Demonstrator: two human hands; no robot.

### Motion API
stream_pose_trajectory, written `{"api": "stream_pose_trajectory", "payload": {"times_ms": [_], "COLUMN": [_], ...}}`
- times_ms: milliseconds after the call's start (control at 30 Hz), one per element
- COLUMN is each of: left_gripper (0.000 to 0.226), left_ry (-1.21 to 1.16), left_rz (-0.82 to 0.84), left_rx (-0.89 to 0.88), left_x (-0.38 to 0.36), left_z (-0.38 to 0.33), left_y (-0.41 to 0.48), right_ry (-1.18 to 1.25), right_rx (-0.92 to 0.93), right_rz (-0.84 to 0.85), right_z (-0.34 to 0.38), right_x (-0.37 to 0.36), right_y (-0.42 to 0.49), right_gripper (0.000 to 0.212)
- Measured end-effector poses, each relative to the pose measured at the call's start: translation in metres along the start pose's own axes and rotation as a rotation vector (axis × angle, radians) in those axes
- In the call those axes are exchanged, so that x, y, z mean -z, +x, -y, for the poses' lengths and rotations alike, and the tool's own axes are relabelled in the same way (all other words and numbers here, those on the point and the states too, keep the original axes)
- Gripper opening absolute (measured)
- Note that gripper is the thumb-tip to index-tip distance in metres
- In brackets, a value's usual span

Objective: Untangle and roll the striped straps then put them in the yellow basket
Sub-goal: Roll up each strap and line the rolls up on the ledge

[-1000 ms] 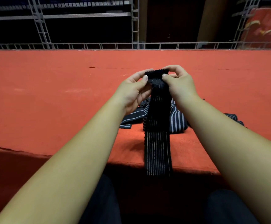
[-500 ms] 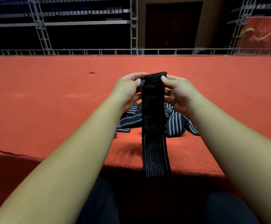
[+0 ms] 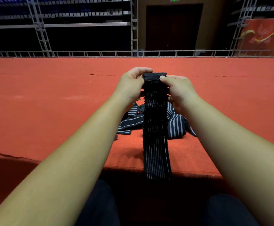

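A dark strap with thin pale stripes [image 3: 156, 136] hangs straight down from its top end over the front edge of the red surface. My left hand [image 3: 130, 86] pinches the strap's top left corner, and my right hand [image 3: 178, 89] pinches its top right corner. The top end looks folded over into a thick black band. Behind the hanging strap, a tangled heap of dark straps with wider grey stripes [image 3: 173, 123] lies on the red surface. No yellow basket is in view.
The red carpeted surface [image 3: 51, 103] stretches wide to both sides and ends at a metal truss rail [image 3: 100, 53] at the back. Its front edge [image 3: 190, 172] drops off just above my dark-clad knees. A door and racks stand in the dark beyond.
Both hands have kept their hold on the strap's top end and turned it over slightly, so the black band at the top looks thicker. The hanging strap stays in place.
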State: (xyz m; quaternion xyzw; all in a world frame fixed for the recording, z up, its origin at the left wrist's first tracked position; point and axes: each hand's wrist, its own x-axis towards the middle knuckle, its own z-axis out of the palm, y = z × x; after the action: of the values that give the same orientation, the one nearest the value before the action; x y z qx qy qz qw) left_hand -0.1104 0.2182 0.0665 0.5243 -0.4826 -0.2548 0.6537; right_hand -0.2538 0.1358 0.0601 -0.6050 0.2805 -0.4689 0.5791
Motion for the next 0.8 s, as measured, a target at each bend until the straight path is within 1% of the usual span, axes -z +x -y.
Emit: {"api": "stream_pose_trajectory", "payload": {"times_ms": [100, 333, 500, 533, 600, 667, 800], "left_gripper": [0.031, 0.024, 0.026, 0.026, 0.026, 0.026, 0.029], "left_ry": [0.017, 0.033, 0.033, 0.026, 0.008, -0.022, -0.091], "left_rz": [-0.031, -0.050, -0.031, -0.030, -0.030, -0.025, 0.007], "left_rx": [-0.028, -0.065, -0.066, -0.066, -0.057, -0.045, -0.024], "left_x": [-0.002, -0.008, -0.009, -0.009, -0.010, -0.011, -0.010], "left_z": [-0.001, -0.004, -0.002, -0.002, -0.002, -0.002, 0.000], "left_y": [-0.001, -0.005, -0.007, -0.007, -0.008, -0.008, -0.009], "right_ry": [-0.016, -0.026, -0.044, -0.059, -0.071, -0.010, 0.095], "right_rx": [0.010, 0.015, 0.036, 0.042, 0.042, 0.018, -0.036], "right_rz": [-0.013, -0.057, -0.121, -0.143, -0.176, -0.169, -0.160], "right_z": [0.000, -0.003, -0.004, -0.005, -0.005, -0.004, -0.001], "right_x": [-0.001, -0.002, -0.002, -0.003, -0.004, -0.006, -0.009], "right_y": [0.000, 0.001, 0.002, 0.001, 0.001, 0.001, 0.001], "right_gripper": [0.017, 0.011, 0.007, 0.007, 0.016, 0.019, 0.016]}}
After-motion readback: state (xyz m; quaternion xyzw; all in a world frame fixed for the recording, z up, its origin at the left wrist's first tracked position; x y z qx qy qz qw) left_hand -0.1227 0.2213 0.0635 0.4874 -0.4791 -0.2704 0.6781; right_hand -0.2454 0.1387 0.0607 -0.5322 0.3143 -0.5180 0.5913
